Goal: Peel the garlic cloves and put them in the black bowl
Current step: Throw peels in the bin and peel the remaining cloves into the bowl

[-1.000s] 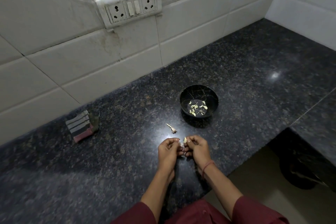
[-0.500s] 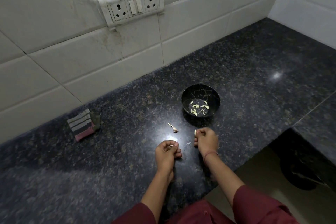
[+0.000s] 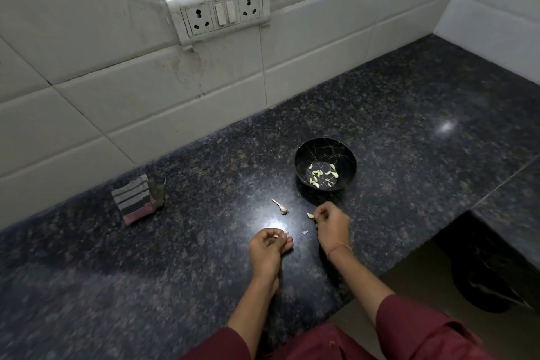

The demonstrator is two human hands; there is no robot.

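1. A peeled garlic clove (image 3: 309, 215), pale cream and smooth, sticks out to the left of the right hand (image 3: 333, 220), just above the worktop (image 3: 409, 137) and a little in front of the black bowl (image 3: 325, 152).
2. The black bowl is round and glossy, with thin gold crackle lines on its inner wall. It stands upright on the worktop, and about ten peeled cloves (image 3: 320, 174) lie scattered on its bottom.
3. The right hand's fingers are curled in, and their tips pinch the garlic clove. The wrist bears a thin red thread (image 3: 340, 248), and the forearm runs back to a maroon sleeve (image 3: 415, 327).
4. The left hand (image 3: 268, 245) rests low over the worktop, near the right hand but apart from it. Its fingers are curled round a pale sliver (image 3: 276, 237), held against the thumb; whether this is skin or clove cannot be told.
5. A dry garlic stem (image 3: 280, 207) lies on the worktop between the hands and the bowl, and a small scrap of skin (image 3: 304, 232) lies between the two hands.
6. Farther left, a folded striped cloth (image 3: 136, 198) sits near the tiled wall (image 3: 117, 114), which carries a white socket panel (image 3: 222, 13).
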